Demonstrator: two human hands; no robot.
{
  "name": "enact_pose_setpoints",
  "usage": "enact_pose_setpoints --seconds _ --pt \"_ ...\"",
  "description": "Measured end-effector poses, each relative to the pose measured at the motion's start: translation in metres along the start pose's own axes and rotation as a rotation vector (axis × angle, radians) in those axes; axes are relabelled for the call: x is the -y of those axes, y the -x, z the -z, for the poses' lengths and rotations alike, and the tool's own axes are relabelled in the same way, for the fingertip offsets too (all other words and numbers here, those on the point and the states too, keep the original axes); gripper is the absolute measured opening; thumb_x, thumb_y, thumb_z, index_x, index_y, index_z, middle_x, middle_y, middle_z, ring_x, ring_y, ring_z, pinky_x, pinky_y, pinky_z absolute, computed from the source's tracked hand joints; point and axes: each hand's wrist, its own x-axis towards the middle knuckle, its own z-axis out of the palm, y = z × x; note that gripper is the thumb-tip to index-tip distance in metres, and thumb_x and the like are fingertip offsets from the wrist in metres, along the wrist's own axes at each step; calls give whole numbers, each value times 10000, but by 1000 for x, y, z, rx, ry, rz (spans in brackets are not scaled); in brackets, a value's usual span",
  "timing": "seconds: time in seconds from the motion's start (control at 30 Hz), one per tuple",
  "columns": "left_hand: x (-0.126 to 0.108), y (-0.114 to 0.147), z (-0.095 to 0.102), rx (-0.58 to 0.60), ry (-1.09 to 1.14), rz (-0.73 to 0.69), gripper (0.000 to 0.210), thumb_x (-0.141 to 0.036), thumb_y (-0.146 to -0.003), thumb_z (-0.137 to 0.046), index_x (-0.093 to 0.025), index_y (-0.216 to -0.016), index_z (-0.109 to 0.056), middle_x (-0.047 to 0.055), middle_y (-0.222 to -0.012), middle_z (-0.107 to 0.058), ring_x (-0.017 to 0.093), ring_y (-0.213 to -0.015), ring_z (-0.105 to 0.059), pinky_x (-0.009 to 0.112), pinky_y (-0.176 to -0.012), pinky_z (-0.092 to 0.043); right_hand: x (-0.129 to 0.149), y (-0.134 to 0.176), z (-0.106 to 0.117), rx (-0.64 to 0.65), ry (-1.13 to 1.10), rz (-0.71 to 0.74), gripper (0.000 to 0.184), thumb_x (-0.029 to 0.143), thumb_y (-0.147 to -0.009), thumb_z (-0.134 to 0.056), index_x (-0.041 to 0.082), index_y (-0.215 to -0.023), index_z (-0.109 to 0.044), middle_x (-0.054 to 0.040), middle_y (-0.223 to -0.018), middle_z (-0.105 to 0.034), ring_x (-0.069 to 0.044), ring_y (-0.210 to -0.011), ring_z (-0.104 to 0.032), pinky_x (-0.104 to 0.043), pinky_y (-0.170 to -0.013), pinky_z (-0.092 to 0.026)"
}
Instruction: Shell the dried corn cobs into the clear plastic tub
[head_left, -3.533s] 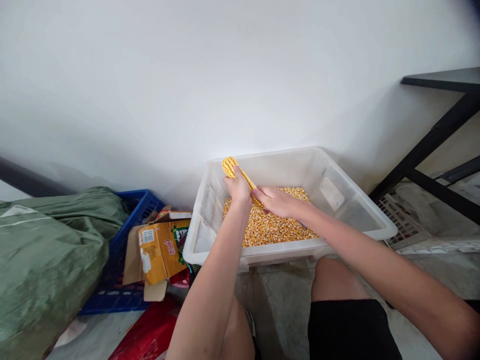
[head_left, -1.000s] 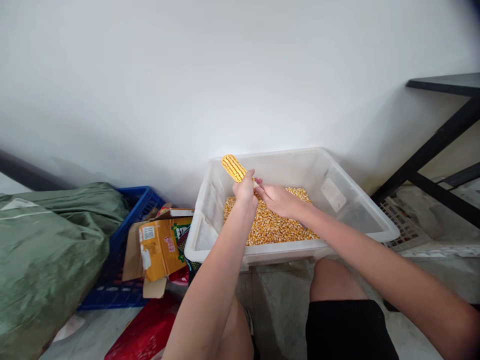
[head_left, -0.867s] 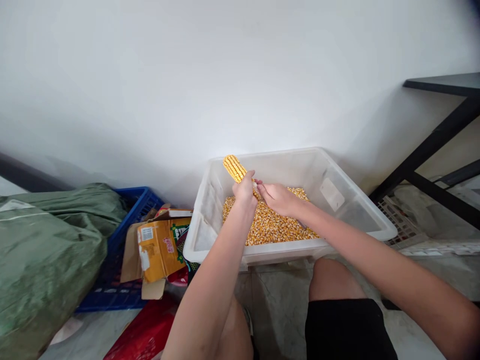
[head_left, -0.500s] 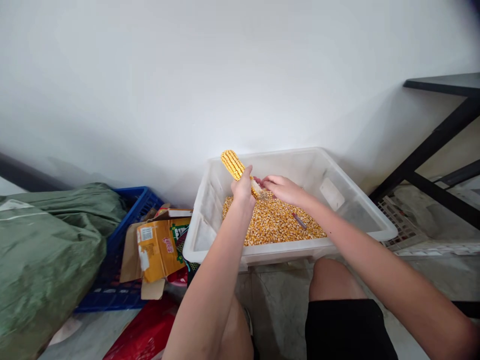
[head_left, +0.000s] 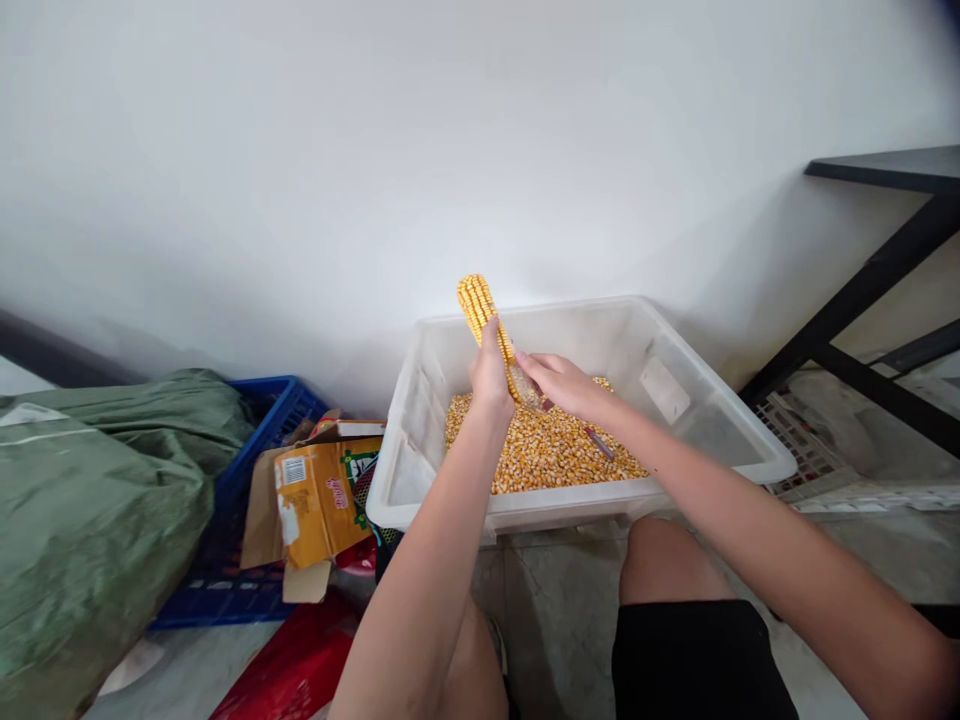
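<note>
An ear of corn (head_left: 478, 303) tilts over the tub, its upper part full of yellow kernels and its lower end partly bare and pale. My left hand (head_left: 490, 378) is wrapped around the middle of it, thumb up. At the bare lower end, my right hand (head_left: 561, 384) is closed against the cob with the thumb along its side; some fingertips are hidden. Below both hands, loose corn kernels (head_left: 544, 460) cover the floor of a translucent plastic tub (head_left: 720, 420). On the kernels lies a thin purplish-grey stick-like piece (head_left: 599, 443).
Left of the tub are a torn orange cardboard box (head_left: 315, 505), a blue plastic crate (head_left: 225, 597) and a green sack (head_left: 105, 520). A red bag (head_left: 289, 665) lies on the floor. To the right stands a black metal frame (head_left: 870, 270). A white wall rises behind.
The ear of corn has swung more upright, its top shifting up and right. My left hand turned with it. My right hand has moved slightly right and down, its thumb against the cob.
</note>
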Motion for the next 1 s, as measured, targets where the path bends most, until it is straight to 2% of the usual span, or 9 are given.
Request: enact_pose_setpoints --seconds 0.1,0.23,0.37,0.47,0.63,0.73,0.8,0.87,1.0 --pt "7 7 -6 100 -24 -2 413 -524 -710 -777 -151 -791 -619 40 -696 -552 134 -626 -555 282 -633 -500 5 2 -5 -142 106 104 592 693 -962 -293 203 -810 -588 -57 -750 -666 -196 -748 -644 -284 -677 -483" --pt "14 14 -11 223 -33 -14 384 -467 -669 -821 -161 -775 -613 42 -683 -548 148 -636 -557 278 -583 -471 10 3 -7 -274 257 155 570 547 -1028 -223 185 -825 -613 -127 -877 -717 -253 -897 -673 -323 -795 -454" --pt "14 18 -11 151 -80 -33 388 -332 -579 -867 -166 -686 -534 0 -605 -475 115 -549 -473 264 -492 -397 13 6 -7 -258 378 186 498 356 -1041 -218 170 -863 -644 -155 -935 -738 -262 -939 -680 -313 -806 -447" --pt "11 20 -10 99 -76 -24 344 -276 -579 -832 -154 -682 -527 -15 -589 -468 100 -527 -458 258 -478 -387 14 9 -9 -262 414 200 480 338 -1033 -226 171 -847 -635 -159 -885 -738 -260 -880 -685 -307 -761 -442" --pt "8 18 -10 137 -75 69 301 -236 -587 -789 -164 -661 -506 -33 -544 -454 100 -483 -459 252 -450 -363 11 9 -10 -307 360 201 445 346 -1019 -254 205 -703 -535 -107 -703 -673 -216 -710 -637 -292 -661 -402" --pt "5 16 -9 205 -53 146 320 -322 -642 -772 -180 -647 -486 -26 -526 -463 105 -479 -477 248 -468 -380 4 2 -7 -276 137 172 455 406 -1004 -294 221 -626 -467 -32 -564 -556 -177 -590 -571 -274 -578 -376" --pt "3 15 -8 249 -48 230 371 -448 -694 -740 -188 -642 -481 0 -531 -494 130 -513 -529 259 -503 -417 -2 -5 -3 -169 -75 108 459 448 -992 -300 224 -626 -464 5 -512 -495 -161 -507 -527 -269 -514 -366" --pt "2 14 -8 236 -48 239 427 -555 -708 -717 -194 -661 -494 17 -543 -519 159 -568 -582 277 -546 -453 -6 -10 1 -101 -206 20 446 458 -982 -307 219 -663 -507 11 -518 -518 -162 -477 -530 -269 -487 -380" --pt "2 12 -7 175 -78 110 517 -676 -674 -711 -192 -765 -551 26 -575 -550 186 -646 -626 297 -595 -477 -10 -13 8 -262 -168 -19 441 458 -979 -352 198 -722 -599 -53 -696 -681 -185 -647 -651 -272 -610 -464"
